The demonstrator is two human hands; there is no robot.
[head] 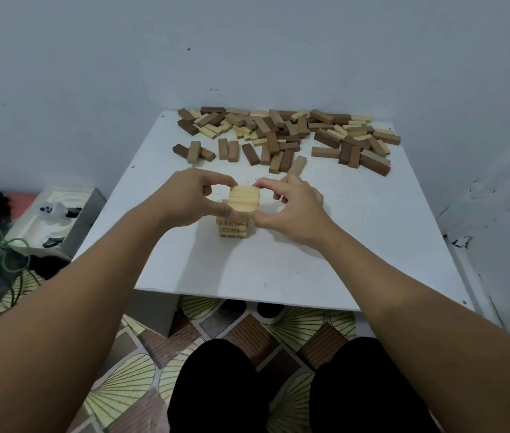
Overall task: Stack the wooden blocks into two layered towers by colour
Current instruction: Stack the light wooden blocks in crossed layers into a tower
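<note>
Pinching pale tower (237,220) top, both hands

pale wood tower (238,210), brown and pale loose blocks (285,135), white table (356,245)

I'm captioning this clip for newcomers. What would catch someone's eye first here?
The small tower of pale wooden blocks near the middle of the white square table, with the left hand and right hand pinching its top layer from either side. Behind it, a scattered heap of loose dark and pale wooden blocks along the far edge.
</note>
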